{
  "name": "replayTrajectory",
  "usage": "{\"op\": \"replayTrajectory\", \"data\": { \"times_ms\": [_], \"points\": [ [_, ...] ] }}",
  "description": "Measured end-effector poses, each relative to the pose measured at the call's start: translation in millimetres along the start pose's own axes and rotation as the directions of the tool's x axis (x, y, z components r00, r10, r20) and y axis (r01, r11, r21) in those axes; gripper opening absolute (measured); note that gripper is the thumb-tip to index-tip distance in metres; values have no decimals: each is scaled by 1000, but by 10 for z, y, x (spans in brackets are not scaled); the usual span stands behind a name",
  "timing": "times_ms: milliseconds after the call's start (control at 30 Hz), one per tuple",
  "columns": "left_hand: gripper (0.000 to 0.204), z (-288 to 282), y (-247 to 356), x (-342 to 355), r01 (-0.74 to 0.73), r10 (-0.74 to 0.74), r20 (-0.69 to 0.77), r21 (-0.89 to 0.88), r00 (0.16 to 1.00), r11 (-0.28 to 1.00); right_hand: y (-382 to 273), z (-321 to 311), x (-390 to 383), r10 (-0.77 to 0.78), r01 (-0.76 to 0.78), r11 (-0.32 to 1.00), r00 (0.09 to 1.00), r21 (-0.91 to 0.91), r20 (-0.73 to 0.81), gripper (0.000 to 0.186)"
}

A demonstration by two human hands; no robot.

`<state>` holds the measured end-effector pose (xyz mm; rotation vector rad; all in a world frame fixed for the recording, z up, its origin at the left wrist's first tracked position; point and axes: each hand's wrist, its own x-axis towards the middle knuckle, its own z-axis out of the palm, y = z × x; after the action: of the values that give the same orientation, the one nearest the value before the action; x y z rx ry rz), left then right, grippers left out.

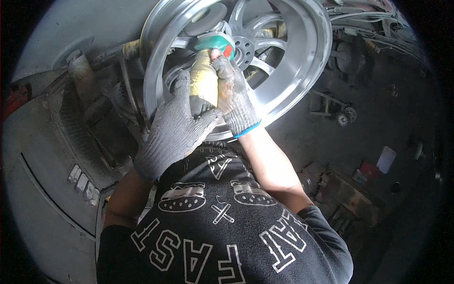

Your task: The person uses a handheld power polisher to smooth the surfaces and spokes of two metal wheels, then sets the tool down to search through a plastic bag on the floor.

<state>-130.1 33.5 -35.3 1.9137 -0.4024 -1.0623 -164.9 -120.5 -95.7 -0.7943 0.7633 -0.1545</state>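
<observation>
A bare silver alloy wheel with several spokes stands tilted in front of my chest. Inside its rim is an angle grinder, its body wrapped in yellow tape and its head green with a red button. The grinder's round disc lies near the spokes; whether it touches them I cannot tell. My right hand, in a dirty grey knit glove with a blue cuff, is wrapped round the grinder's right side, thumb near the head. My left hand, gloved the same, closes on the rear of the body from the left.
To the left is a grey machine cabinet with a row of switches. A metal bar stands beside the wheel. On the dark floor at right are a small wheeled frame, a wooden box and a pale flat sheet.
</observation>
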Motion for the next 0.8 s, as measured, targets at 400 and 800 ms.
{"op": "replayTrajectory", "data": {
  "times_ms": [400,800],
  "points": [
    [82,33,-15,-40,36,-33,-61,47,998,998,-21,65,-18,30,-31,997,999,67,10,39],
    [79,9,-163,57,-88,94,30,-155,995,984,-113,117,-125,-62,55,991,997,-125,-48,29]
  ]
}}
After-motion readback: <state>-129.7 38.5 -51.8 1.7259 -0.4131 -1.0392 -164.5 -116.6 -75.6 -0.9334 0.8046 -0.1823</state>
